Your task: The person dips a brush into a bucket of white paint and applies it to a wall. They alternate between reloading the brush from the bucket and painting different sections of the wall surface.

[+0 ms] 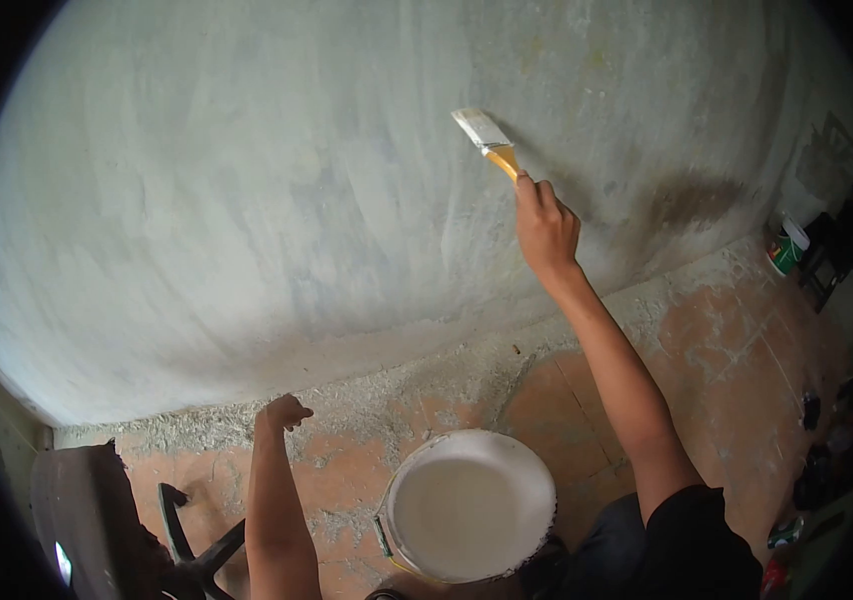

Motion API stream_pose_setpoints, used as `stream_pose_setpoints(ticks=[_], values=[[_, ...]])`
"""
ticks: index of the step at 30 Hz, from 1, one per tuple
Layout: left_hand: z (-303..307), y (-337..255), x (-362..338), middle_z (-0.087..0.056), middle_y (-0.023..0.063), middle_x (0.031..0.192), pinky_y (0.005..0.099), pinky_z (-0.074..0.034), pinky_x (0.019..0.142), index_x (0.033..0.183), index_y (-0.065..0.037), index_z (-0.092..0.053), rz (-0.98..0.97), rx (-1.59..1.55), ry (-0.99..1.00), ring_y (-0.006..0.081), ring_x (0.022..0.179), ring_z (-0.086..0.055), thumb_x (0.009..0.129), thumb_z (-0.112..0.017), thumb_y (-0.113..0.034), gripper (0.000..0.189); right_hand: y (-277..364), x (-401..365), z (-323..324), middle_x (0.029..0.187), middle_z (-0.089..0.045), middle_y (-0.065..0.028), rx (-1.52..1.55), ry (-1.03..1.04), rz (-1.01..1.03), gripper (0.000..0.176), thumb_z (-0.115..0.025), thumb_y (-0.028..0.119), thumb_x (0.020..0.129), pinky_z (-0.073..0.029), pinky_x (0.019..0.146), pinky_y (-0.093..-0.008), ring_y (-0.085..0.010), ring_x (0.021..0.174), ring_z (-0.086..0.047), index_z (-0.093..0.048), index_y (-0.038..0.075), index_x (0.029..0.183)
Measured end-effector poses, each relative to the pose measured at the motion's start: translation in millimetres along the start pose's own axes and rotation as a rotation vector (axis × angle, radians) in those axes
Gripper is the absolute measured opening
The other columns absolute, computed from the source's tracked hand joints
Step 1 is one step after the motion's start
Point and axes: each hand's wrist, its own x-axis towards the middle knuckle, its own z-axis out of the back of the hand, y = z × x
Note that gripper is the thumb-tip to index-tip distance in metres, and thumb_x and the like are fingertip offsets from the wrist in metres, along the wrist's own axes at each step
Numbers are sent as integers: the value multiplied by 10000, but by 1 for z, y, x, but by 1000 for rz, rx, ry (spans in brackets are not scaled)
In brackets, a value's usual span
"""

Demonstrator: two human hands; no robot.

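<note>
The right hand (549, 228) has its grip closed round the slim yellow handle of a flat paintbrush (484, 130), its wide, pale bristle head coated in a whitish film. The brush is tilted, the bristles pointing up and left before the wall (247, 180), well above its bottom edge; whether their tip touches the surface cannot be told. The wall is matt grey-green, streaked with cloudy, mostly upright strokes, with a rough brown stain (697, 200) towards its right edge.

The left hand (289, 410) is near the wall's bottom edge, fingers bent inward; how tightly its grip is drawn in, or whether it holds anything, cannot be told.

A round white bucket (537, 490) stands on the floor (567, 410), well apart from the edge along the wall. It contains a smooth, off-white liquid (462, 505), and a thin wire handle with a green sleeve (383, 537) hangs at its left side. The floor is of reddish-brown tiles, smeared grey, and a crust of flaky, pale debris (217, 428) lines its wall edge.

Near the floor's left corner stands a chair (82, 510) with dark, ragged-edged covering; by the far right corner is a green-and-white tub (787, 246).
</note>
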Motion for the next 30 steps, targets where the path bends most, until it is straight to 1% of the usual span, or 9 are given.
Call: stream_pose_setpoints(ticks=[4,15,17,18,20,23,25,29,30], values=[[-3,6,9,-653,90,828,336,-515,596,875,-4,-633,28,77,57,206,706,-630,801,-551,-414,425,11,-18,-24,698,-543,-96,-53,38,67,251,-544,48,787,-463,399,-258,-157,478,-569,-528,1,1033],[-2,17,7,-655,121,761,371,-494,633,767,20,-652,0,-18,-13,237,667,-638,759,-591,-408,432,23,-132,-45,646,-540,-69,-152,312,420,120,-508,90,822,-445,361,-226,-99,436,-546,-541,3,898],[1,13,-1,-654,127,758,375,-492,628,760,22,-650,-14,-10,-24,236,659,-635,758,-593,-405,432,25,-160,-48,687,-579,-105,-109,597,497,157,-527,83,802,-465,380,-242,-113,473,-576,-547,-4,931],[4,8,-4,-652,132,752,375,-490,626,756,20,-649,-13,-39,-19,236,655,-633,756,-593,-405,428,25,-171,-55,687,-579,-105,-111,590,497,157,-527,83,802,-465,380,-242,-113,473,-576,-547,-4,931],[11,0,-12,-650,138,747,375,-489,624,752,17,-649,-7,-75,-27,237,650,-631,754,-593,-404,425,24,-183,-70,694,-594,-117,-59,937,493,276,-548,44,759,-489,439,-273,-170,533,-606,-539,-2,1031],[16,-3,-24,-650,132,742,367,-490,637,765,12,-648,-32,-26,-84,236,658,-631,750,-592,-406,423,26,-127,-45,671,-592,-123,-53,837,385,291,-534,41,780,-490,455,-304,-192,567,-609,-538,0,1068],[16,-5,-24,-648,79,792,334,-489,576,883,-23,-636,-2,28,-32,187,641,-600,787,-561,-401,397,27,-68,-34,664,-589,-99,56,841,152,217,-523,39,814,-441,389,-284,-163,531,-585,-555,10,1027],[7,7,-21,-652,100,775,372,-487,667,783,-1,-651,51,10,-61,234,684,-625,750,-595,-410,414,18,11,-6,648,-571,-111,55,644,-75,163,-524,102,839,-441,444,-310,-207,549,-591,-546,25,980],[4,12,-17,-652,100,775,372,-487,667,783,-1,-651,49,20,-51,234,684,-625,750,-595,-410,414,16,17,0,644,-567,-115,50,468,-68,156,-523,113,841,-443,440,-321,-220,541,-591,-541,26,969]])
